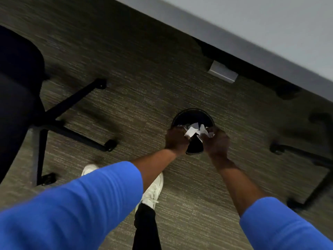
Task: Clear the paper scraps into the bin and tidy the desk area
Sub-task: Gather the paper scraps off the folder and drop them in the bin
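Observation:
A round black bin [192, 115] stands on the carpet beside the desk. Both my hands hover right over its opening. My left hand [176, 140] and my right hand [217, 143] are cupped together around a bunch of white paper scraps [195, 130], which stick out between the fingers above the bin's mouth. The near part of the bin is hidden behind my hands. Blue sleeves cover both forearms up to the elbow.
The grey desk [252, 26] runs diagonally across the upper right, with a grey bracket [222, 73] under its edge. A dark office chair [18, 87] with a star base stands at left. Another chair base [310, 159] is at right. My white shoe [153, 190] is on the carpet.

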`<state>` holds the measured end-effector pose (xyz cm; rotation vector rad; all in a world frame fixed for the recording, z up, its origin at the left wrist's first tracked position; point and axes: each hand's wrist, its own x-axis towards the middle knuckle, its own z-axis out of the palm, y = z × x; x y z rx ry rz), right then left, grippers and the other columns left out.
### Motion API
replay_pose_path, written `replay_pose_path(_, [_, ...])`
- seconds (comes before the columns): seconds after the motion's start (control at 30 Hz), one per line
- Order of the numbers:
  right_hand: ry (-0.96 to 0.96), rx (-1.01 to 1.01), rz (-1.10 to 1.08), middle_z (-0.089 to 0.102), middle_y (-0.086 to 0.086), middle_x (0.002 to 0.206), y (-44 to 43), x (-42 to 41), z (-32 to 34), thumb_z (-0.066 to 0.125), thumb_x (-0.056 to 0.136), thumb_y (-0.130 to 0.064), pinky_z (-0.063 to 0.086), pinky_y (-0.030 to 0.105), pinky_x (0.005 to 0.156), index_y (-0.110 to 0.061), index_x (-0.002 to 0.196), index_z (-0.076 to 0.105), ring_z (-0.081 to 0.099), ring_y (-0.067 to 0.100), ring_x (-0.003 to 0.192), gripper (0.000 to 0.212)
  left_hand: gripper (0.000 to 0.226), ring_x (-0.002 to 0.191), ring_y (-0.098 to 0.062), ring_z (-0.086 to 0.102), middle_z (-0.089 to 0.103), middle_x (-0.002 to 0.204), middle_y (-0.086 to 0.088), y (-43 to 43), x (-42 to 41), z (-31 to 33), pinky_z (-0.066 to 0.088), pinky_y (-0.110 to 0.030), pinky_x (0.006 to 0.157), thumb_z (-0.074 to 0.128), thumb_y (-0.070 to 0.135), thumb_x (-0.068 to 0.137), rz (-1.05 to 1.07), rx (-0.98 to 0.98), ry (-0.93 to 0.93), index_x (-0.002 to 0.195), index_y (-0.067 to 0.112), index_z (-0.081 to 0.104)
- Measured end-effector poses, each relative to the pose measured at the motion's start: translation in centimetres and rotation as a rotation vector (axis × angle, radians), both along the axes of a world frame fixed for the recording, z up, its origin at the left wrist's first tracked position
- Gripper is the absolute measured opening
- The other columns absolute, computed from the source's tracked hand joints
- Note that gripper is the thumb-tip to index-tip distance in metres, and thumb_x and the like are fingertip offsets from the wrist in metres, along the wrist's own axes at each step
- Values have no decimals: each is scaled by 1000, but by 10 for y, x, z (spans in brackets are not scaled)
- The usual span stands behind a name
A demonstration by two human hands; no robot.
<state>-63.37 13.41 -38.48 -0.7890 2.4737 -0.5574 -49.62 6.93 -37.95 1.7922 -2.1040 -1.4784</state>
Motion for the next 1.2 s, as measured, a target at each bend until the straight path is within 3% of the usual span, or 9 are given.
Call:
replay_pose_path(0.13, [-98, 4, 29, 79, 13, 106, 6, -9, -10, 83, 81, -7, 43, 18, 75, -11, 103, 81, 74, 28, 99, 23, 35, 135, -32, 63, 70, 140, -17, 1, -12, -20, 45, -35, 112, 68, 19, 101, 43, 131, 19, 132, 4, 72])
replay_pose_path(0.27, [-164, 32, 87, 77, 12, 121, 7, -11, -18, 75, 88, -6, 56, 33, 94, -14, 118, 78, 73, 29, 112, 32, 53, 145, -29, 56, 57, 157, -15, 3, -17, -31, 43, -11, 108, 71, 19, 101, 81, 207, 88, 150, 3, 57])
replay_pose_path(0.37, [-175, 49, 111, 77, 12, 123, 9, -9, -21, 72, 90, -6, 59, 41, 97, -16, 123, 77, 74, 30, 113, 35, 50, 148, -29, 53, 59, 156, -12, 3, -15, -36, 41, -28, 119, 69, 17, 101, 8, 169, 101, 149, 10, 60])
replay_pose_path(0.53, [-150, 61, 164, 75, 10, 129, 11, -1, -16, 69, 87, 0, 59, 42, 100, -16, 125, 76, 71, 31, 119, 42, 77, 153, -30, 45, 44, 168, -13, 5, 1, -44, 43, -40, 121, 75, 26, 97, -84, 241, 72, 164, 13, 39])
replay_pose_path(0.77, [-122, 9, 160, 77, 9, 118, 2, 22, -1, 78, 84, -6, 62, 41, 87, -15, 117, 77, 75, 27, 105, 33, 36, 122, -40, 67, 69, 132, -21, -3, 25, -32, 53, -41, 98, 62, 29, 103, -108, 47, -86, 128, 6, 71])
replay_pose_path(0.93, [-160, 13, 162, 76, 15, 115, -17, 56, 14, 79, 85, -8, 60, 48, 92, -6, 111, 76, 76, 32, 101, 26, 32, 114, -41, 71, 77, 120, -18, -16, 61, -6, 54, -40, 97, 54, 30, 104, -27, -12, -154, 110, 7, 76])
replay_pose_path(1.0, [-149, -1, 164, 78, 15, 112, -28, 74, 22, 80, 85, -9, 56, 33, 96, -6, 110, 76, 75, 32, 103, 26, 30, 113, -39, 72, 78, 117, -16, -22, 80, 3, 57, -40, 98, 55, 28, 103, -11, -27, -156, 108, 8, 76])
replay_pose_path(1.1, [-148, -23, 183, 80, 9, 99, -49, 108, 38, 80, 84, -9, 44, 13, 81, -9, 107, 77, 75, 25, 95, 23, 26, 104, -38, 76, 80, 108, -18, -33, 113, 22, 60, -40, 89, 60, 24, 102, 52, -65, -112, 100, 5, 78])
replay_pose_path(1.2, [-264, -51, 213, 78, 6, 96, -72, 145, 56, 80, 85, -6, 56, 33, 93, -10, 112, 74, 74, 25, 93, 28, 23, 97, -34, 78, 81, 100, -15, -47, 150, 48, 60, -40, 82, 68, 27, 98, 216, -64, -49, 93, 7, 77])
